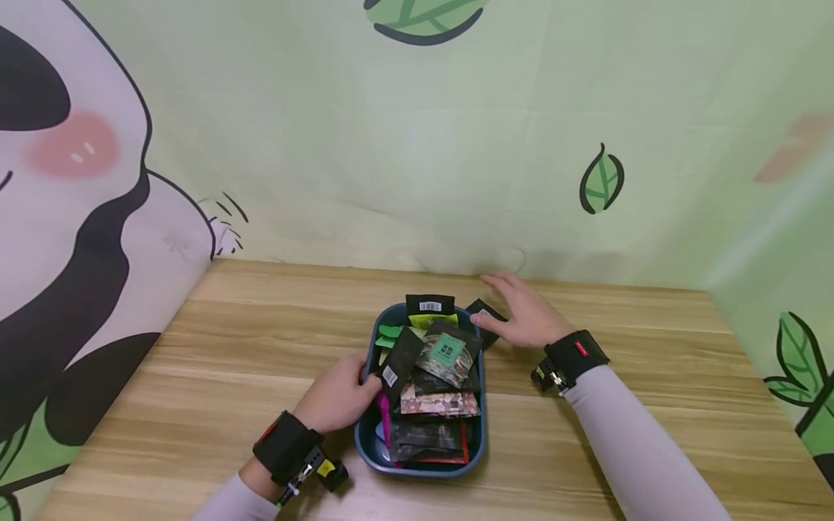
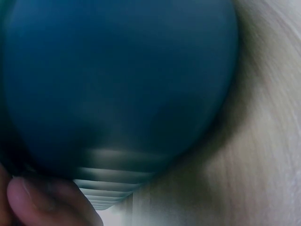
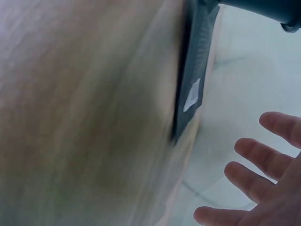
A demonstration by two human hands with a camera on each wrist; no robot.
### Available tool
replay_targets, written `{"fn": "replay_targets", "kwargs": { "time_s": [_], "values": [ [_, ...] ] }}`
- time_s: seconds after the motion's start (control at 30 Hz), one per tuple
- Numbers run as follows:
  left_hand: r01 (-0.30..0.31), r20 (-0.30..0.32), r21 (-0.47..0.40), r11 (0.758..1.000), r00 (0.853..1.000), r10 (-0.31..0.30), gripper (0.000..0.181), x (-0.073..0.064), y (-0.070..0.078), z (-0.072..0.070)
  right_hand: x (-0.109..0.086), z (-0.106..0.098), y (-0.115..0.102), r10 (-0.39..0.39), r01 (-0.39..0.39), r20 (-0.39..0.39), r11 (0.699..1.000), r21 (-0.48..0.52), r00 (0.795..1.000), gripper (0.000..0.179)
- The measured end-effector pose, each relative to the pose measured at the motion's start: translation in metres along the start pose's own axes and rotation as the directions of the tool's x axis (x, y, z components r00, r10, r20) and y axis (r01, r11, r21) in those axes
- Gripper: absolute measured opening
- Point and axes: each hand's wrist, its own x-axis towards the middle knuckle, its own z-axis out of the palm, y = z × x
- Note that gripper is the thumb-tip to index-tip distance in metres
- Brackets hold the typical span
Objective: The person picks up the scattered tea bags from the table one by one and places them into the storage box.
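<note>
A blue plastic bin [image 1: 443, 474] full of flat packets stands on the table. My left hand [image 1: 335, 398] grips its left side, thumb at the rim beside a black packet [image 1: 405, 354] with a barcode label. In the left wrist view, the bin's smooth wall [image 2: 122, 80] hides most of that hand; a few fingertips [image 2: 51, 202] show. My right hand [image 1: 528, 315] is spread over the far right corner, holding nothing. Below it, another black packet [image 3: 195, 75] with a white label lies at the bin's outer side.
On top of the pile sits a dark packet with a green label [image 1: 448, 350]. Pink-patterned [image 1: 430, 401] and black packets [image 1: 430, 436] fill the near half. A printed cloth wall [image 1: 456, 181] with a panda and leaves rises behind the wooden table [image 1: 260, 318].
</note>
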Motion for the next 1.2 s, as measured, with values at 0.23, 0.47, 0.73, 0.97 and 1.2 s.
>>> {"fn": "replay_targets", "kwargs": {
  "time_s": [0.23,0.47,0.73,0.97,1.2],
  "values": [
    [-0.007,0.002,-0.006,1.000,1.000,0.007,0.017,-0.001,0.002,-0.002,0.004,0.003,0.003,0.019,-0.019,-0.001,1.000,0.007,1.000,0.093],
    [-0.013,0.003,-0.014,1.000,1.000,0.013,0.016,-0.001,0.004,-0.002,0.007,0.015,0.003,-0.039,0.042,0.023,0.988,-0.149,0.999,0.080],
    [-0.004,-0.002,-0.011,1.000,1.000,0.004,0.017,-0.001,0.003,-0.002,0.004,0.019,-0.007,-0.046,0.069,0.138,0.983,-0.170,0.989,0.076],
    [0.000,0.003,-0.013,1.000,1.000,0.000,0.017,-0.001,0.003,-0.001,0.002,0.014,-0.013,-0.037,0.066,0.153,0.979,-0.194,0.988,0.069],
    [-0.015,-0.002,-0.023,1.000,1.000,0.015,0.015,-0.002,0.004,-0.002,-0.002,0.012,-0.015,-0.020,0.046,0.142,0.982,-0.183,0.990,0.056]
  ]
}}
